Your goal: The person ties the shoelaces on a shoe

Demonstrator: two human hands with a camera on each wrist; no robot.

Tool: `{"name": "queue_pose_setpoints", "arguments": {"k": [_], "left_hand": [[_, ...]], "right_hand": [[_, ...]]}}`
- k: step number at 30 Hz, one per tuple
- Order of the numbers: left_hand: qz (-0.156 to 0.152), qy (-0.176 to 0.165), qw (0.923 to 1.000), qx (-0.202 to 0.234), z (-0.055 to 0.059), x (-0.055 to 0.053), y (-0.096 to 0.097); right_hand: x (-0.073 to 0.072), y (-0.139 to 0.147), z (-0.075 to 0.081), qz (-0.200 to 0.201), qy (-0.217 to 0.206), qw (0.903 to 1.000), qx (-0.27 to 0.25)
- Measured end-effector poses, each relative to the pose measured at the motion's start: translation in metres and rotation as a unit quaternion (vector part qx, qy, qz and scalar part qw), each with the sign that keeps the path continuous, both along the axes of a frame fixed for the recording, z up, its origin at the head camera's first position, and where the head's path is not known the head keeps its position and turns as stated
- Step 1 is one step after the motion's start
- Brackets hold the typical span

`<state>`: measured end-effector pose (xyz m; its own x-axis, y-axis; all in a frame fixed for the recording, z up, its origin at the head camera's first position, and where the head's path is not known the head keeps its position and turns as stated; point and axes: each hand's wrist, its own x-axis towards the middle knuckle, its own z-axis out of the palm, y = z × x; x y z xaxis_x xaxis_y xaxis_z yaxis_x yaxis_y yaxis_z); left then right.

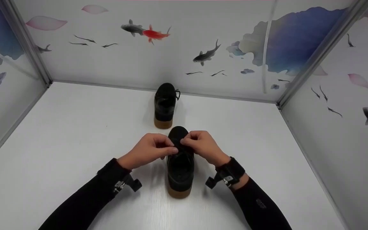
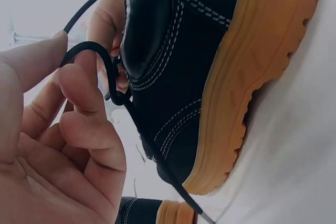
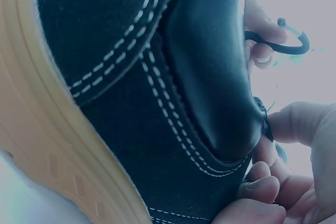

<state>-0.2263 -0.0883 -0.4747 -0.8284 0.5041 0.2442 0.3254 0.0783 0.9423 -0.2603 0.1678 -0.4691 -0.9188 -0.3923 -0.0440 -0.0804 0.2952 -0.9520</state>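
A black shoe (image 1: 180, 179) with white stitching and a tan sole (image 2: 226, 124) stands upright, its toe pointing away from me. At its left side my left hand (image 1: 149, 150) pinches a black shoelace (image 2: 108, 66) between thumb and forefinger. The lace makes a bend over the fingers, and one tipped end hangs down along the shoe's side. Across the lacing, my right hand (image 1: 206, 148) pinches a dark piece (image 3: 268, 127) at the shoe's throat between thumb and forefinger. Whether that piece is lace or tongue is hard to tell, since the shoe partly hides it.
A second black shoe (image 1: 164, 102) with a tan heel stands just beyond the first, close to the back wall. White panels printed with fish and petals enclose the white table (image 1: 75, 127) at the back and both sides. Both wrists carry black camera mounts.
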Motion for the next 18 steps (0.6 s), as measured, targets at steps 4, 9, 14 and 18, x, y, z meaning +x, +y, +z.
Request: {"name": "queue_pose_setpoints", "arguments": {"k": [4,9,14,18], "left_hand": [[0.000,0.000,1.0000,0.004,-0.0008,0.0021,0.0025],[0.003,-0.001,1.0000,0.008,-0.0022,0.0033,0.0043],[-0.002,0.005,1.0000,0.000,-0.0039,0.0038,0.0056],[-0.007,0.010,0.9998,-0.013,-0.0032,0.0044,0.0052]], "right_hand": [[-0.0011,0.0000,-0.0008,-0.001,-0.001,1.0000,0.000],[-0.0010,0.0002,-0.0007,0.001,0.001,1.0000,0.003],[-0.0001,0.0005,0.0001,0.005,0.004,1.0000,0.003],[0.0001,0.0004,0.0001,0.005,0.003,1.0000,0.000]]}}
